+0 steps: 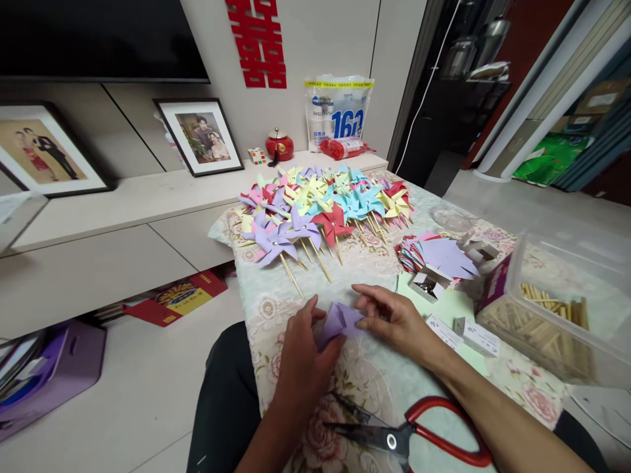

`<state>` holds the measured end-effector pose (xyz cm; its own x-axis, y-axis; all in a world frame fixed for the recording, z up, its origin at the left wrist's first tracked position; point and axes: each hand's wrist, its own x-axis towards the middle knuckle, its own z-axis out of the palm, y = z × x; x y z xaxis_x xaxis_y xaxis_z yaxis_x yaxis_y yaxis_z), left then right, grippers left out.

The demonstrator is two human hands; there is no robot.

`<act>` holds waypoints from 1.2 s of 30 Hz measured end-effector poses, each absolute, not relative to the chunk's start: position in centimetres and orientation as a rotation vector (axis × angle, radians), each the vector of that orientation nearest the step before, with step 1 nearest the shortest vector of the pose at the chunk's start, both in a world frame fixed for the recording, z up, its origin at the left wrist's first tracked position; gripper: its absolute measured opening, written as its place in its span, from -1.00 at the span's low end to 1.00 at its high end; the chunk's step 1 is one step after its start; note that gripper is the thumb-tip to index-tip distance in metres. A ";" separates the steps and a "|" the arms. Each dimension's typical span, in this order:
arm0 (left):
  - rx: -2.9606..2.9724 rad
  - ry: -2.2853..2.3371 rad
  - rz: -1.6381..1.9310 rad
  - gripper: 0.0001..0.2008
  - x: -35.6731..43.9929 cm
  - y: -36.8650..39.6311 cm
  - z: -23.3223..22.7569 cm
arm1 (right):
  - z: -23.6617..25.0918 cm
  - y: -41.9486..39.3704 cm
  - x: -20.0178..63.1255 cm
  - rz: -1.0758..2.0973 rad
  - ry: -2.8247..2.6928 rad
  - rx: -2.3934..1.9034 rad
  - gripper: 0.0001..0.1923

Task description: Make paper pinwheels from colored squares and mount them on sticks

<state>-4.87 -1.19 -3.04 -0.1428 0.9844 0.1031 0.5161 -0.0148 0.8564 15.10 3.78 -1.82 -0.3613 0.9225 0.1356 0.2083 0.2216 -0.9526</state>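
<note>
A lilac paper square [340, 322], partly folded, sits between both hands just above the flowered tablecloth [374, 381]. My left hand [303, 358] grips its near left side with thumb and fingers. My right hand [394, 318] pinches its right edge. Beyond them lies a heap of finished paper pinwheels [320, 203] on wooden sticks, in lilac, red, blue, yellow and pink. A stack of cut coloured paper [438, 255] lies right of the hands.
Red-handled scissors [409, 437] lie near the table's front edge, under my right forearm. A clear plastic box of wooden sticks [552, 322] stands at the right. Small white boxes [466, 332] lie beside it. A low shelf [123, 197] with framed photos runs along the left.
</note>
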 end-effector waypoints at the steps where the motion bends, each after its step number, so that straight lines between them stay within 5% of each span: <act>1: 1.569 1.707 1.062 -0.34 -4.9 -1.2 -2.9 | -1.6 3.8 15.1 1.232 -1.696 -1.052 -0.49; 13: 1.226 1.439 1.030 -0.84 -4.4 -1.2 -1.0 | -1.0 3.6 15.3 1.409 -1.664 -1.108 -0.43; 19: 1.262 1.348 0.978 -0.84 -4.3 -1.3 -0.7 | -0.7 3.1 15.2 1.542 -1.650 -1.040 -0.31; 25: 1.187 1.299 0.983 -0.83 -3.6 -1.4 -0.9 | -1.1 3.3 15.2 1.497 -1.584 -1.085 -0.46; 32: 0.651 1.185 1.208 -0.34 -2.5 -1.8 -0.9 | -1.1 3.5 15.2 1.477 -1.419 -1.118 -0.55; 36: 0.474 0.994 1.199 -0.38 -1.4 -2.1 -1.3 | -0.8 3.5 15.2 1.462 -1.333 -1.106 -0.61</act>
